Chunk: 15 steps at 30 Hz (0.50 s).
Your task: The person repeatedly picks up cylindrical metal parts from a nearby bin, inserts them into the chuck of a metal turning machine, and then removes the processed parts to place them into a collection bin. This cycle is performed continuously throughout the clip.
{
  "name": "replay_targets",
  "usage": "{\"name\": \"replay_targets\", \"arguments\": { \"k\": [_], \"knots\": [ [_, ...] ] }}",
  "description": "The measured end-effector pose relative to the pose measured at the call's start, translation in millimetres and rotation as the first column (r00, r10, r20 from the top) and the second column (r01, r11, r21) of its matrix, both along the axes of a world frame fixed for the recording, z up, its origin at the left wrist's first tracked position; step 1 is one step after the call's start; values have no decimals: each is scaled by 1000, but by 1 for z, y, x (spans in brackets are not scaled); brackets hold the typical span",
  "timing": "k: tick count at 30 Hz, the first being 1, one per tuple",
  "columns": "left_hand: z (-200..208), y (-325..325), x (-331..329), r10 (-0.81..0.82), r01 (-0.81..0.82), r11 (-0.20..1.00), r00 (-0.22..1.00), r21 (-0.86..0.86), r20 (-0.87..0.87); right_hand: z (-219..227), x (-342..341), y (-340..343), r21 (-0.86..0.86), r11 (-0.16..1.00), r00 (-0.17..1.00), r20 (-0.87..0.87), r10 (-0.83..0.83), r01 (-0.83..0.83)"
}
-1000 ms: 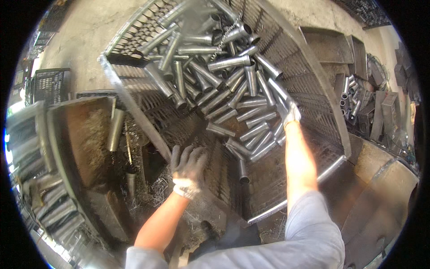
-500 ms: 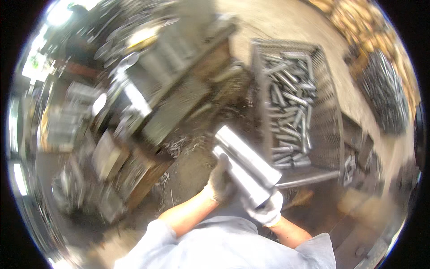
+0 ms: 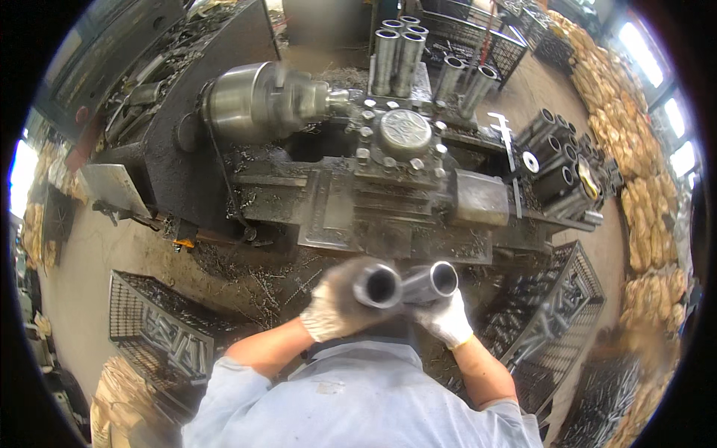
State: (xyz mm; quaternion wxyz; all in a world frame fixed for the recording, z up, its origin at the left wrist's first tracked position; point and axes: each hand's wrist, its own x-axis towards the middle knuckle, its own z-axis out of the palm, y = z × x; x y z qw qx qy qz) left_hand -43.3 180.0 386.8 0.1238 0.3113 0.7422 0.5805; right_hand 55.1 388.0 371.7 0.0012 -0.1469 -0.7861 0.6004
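Two metal tubes are in my gloved hands, low in front of my chest. My left hand (image 3: 328, 302) is closed round the dark-ended left tube (image 3: 379, 286), and both are smeared by motion. Gripped by my right hand (image 3: 448, 321) is the right tube (image 3: 442, 279), its bright rim and hollow bore facing up. The two tubes lie side by side, their upper ends a little apart. Beyond them stands a lathe, with its chuck (image 3: 243, 103) at the left and a square tool post (image 3: 405, 133) in the middle.
Upright tubes (image 3: 387, 63) stand behind the tool post, and darker tubes (image 3: 556, 179) are stacked at the right end. A caliper (image 3: 509, 153) lies nearby. Wire baskets of metal pieces flank me: a left basket (image 3: 123, 306) and a right basket (image 3: 579, 299). Sacks (image 3: 646, 194) line the far right.
My view has swung from the basket of short metal pieces to face the lathe. The tubes, held slanting with their sides showing, now point their open ends upward.
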Motion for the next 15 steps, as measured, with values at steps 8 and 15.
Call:
{"name": "replay_targets", "arguments": {
  "k": [8,15],
  "knots": [
    [-54,-11,-155,345,-348,933,937,87,51,-30,-102,4,373,926,961,-271,51,56],
    [-72,-15,-173,214,-215,977,976,3,-47,56,-121,69,590,664,884,235,403,-460]
  ]
}}
